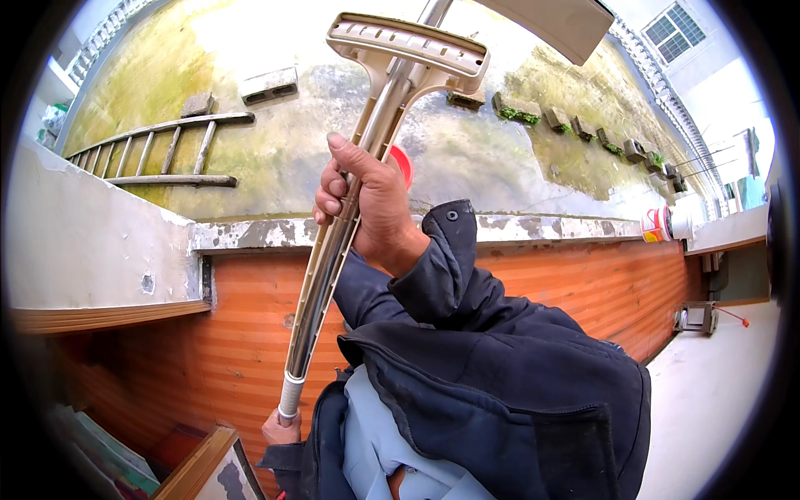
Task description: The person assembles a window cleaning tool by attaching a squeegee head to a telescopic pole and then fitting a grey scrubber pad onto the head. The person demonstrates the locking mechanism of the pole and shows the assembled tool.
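A person in a dark jacket leans over a concrete ledge (250,233) above an orange-brown wall, holding a long beige mop (350,200) out over a mossy, wet concrete roof (275,158). At about nine o'clock from the hands, a wooden ladder (158,150) lies flat on that roof, with a grey concrete block (269,84) at ten o'clock. The mop's shaft runs up the middle of the view — its white-sleeved lower end at six o'clock, its wide slotted head (408,46) at twelve. The left hand (279,429) sits at the bottom tip of the shaft; only a little of it shows, so whether its fingers are wrapped round cannot be told. The right hand (367,204) grips the shaft midway, fingers (333,187) curled tight around it and thumb laid up along it. Behind this hand peeks a red round object (405,162). Toward two o'clock a row of planter blocks (575,125) lines the roof, and at three o'clock a red-and-white container (660,223) stands on the ledge. The shaft looks stiff, smooth and fairly light, likely top-heavy at the head — best held two-handed, one hand low, one near mid-shaft.
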Available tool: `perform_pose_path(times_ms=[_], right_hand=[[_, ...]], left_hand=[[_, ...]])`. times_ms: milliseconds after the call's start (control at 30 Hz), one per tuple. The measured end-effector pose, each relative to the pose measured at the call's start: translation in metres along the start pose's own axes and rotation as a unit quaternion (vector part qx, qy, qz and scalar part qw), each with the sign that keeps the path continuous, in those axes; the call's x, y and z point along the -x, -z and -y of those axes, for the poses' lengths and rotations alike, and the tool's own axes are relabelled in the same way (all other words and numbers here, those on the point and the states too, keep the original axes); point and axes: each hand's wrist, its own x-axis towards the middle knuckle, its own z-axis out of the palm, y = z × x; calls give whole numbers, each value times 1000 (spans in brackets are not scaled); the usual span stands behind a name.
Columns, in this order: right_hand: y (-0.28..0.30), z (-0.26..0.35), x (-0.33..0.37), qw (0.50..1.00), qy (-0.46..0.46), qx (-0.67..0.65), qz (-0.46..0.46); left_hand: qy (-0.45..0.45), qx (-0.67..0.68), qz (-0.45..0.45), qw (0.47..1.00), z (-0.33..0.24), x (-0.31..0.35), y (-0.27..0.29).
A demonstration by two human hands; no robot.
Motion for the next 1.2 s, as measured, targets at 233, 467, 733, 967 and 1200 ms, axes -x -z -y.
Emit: perform_pose_path(times_ms=[233, 467, 733, 967, 1200], right_hand=[[2, -11, 12, 1000, 12, 3, 16], [13, -28, 29, 998, 32, -21, 57], [25, -40, 41, 993, 37, 1, 115], [26, -45, 46, 993, 36, 14, 113], [24, -50, 45, 992, 42, 6, 117]], left_hand=[[9, -37, -17, 999, 36, -9, -22], [40, -45, -27, 998, 60, -22, -45], [19, -144, -76, 986, 80, -47, -71], [2, -173, -82, 982, 80, -56, -81], [0, -126, -124, 984, 90, -53, -92]])
